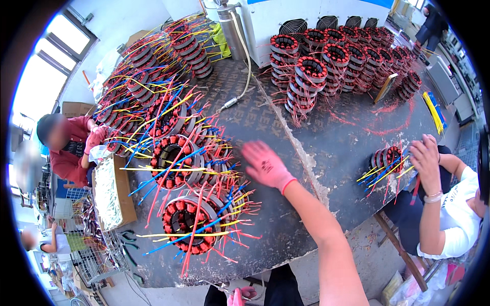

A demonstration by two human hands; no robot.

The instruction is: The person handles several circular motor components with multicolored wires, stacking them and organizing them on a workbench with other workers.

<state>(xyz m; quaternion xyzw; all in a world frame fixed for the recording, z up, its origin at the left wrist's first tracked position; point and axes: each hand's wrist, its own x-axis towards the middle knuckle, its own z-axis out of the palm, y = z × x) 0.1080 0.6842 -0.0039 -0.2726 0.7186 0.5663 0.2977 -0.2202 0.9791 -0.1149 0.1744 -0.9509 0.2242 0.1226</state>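
My right hand (pixel 265 166), in a pink work glove, reaches over the dark tabletop with its fingers stretched out, slightly blurred, and nothing in it. Just left of it lie rows of motor stators (pixel 209 176), rings with red copper windings and loose red, blue and yellow leads. The nearest stator (pixel 168 227) faces me near the table's front edge. Low at the picture's bottom edge, my left hand (pixel 241 297), also in a pink glove, is closed around a thin metal tool (pixel 217 286). The tool's exact kind is too small to make out.
Stacked stators (pixel 306 84) fill the back right, beside cooling fans (pixel 293 26). An air hose (pixel 245 76) hangs from a metal cylinder (pixel 232 30). One co-worker (pixel 444 219) handles a wired stator (pixel 385 159) at right; another (pixel 71 148) works at left behind a cardboard box (pixel 125 191).
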